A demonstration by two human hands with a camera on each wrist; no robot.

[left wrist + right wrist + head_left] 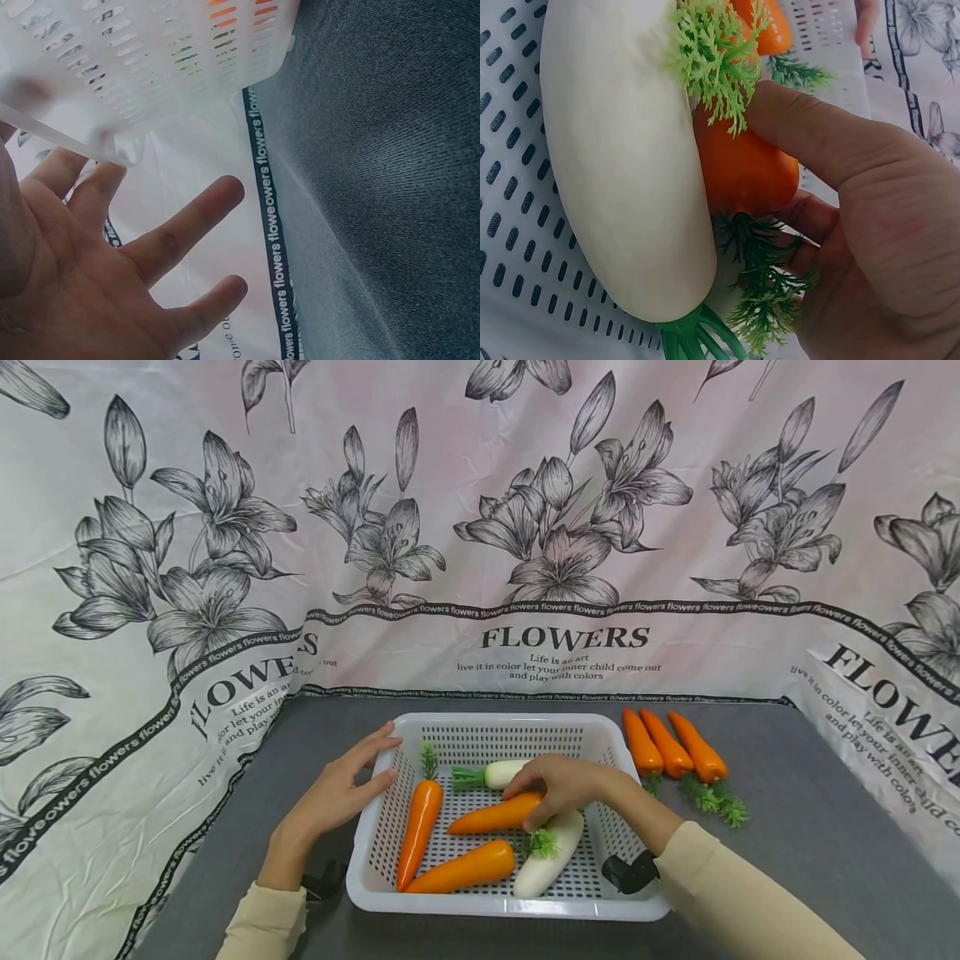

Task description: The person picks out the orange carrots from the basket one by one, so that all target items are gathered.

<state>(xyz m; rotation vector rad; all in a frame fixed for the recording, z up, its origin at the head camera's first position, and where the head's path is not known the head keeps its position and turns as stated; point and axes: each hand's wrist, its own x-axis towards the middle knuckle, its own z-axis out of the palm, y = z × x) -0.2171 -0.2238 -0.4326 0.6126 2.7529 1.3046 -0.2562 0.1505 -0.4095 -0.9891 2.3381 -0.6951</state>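
On grey tabletop (787, 852) | floral curtain (558, 652) behind | right fingers (802, 124) pinch carrot (491, 815) | left fingers (187, 227) spread

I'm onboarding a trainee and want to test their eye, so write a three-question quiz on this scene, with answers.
1. How many carrots lie outside the white basket?
2. True or false: the right hand grips a white radish.
3. What does the left hand touch? (a) a carrot (b) the basket's rim (c) a white radish

Key:
1. Three.
2. False; it grips an orange carrot inside the basket.
3. (b)
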